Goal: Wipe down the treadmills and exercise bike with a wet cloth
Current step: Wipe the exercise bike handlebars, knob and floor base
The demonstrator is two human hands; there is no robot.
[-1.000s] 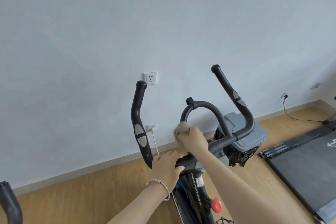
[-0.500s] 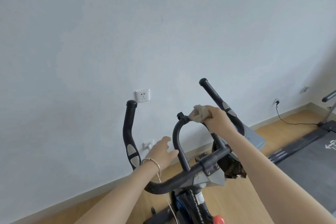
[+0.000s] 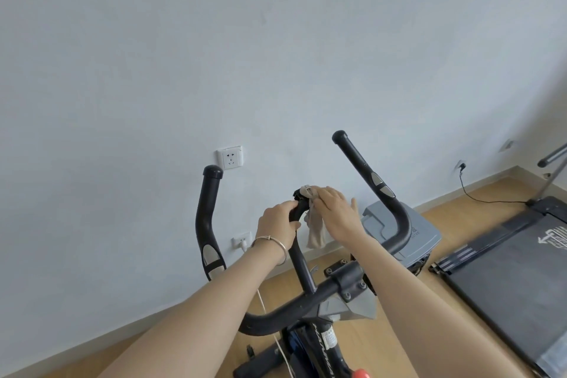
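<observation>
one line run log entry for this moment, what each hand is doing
phase: wiping bike handlebar | left hand: grips centre loop | right hand: presses cloth on loop top | treadmill: no hand on it

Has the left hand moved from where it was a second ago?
Yes. The left hand has left the lower crossbar and gone up to grip the left side of the centre loop, near its top.

Matt black handlebar (image 3: 306,273), limp beige cloth (image 3: 316,233), seemingly wood-grain floor (image 3: 454,212)
</observation>
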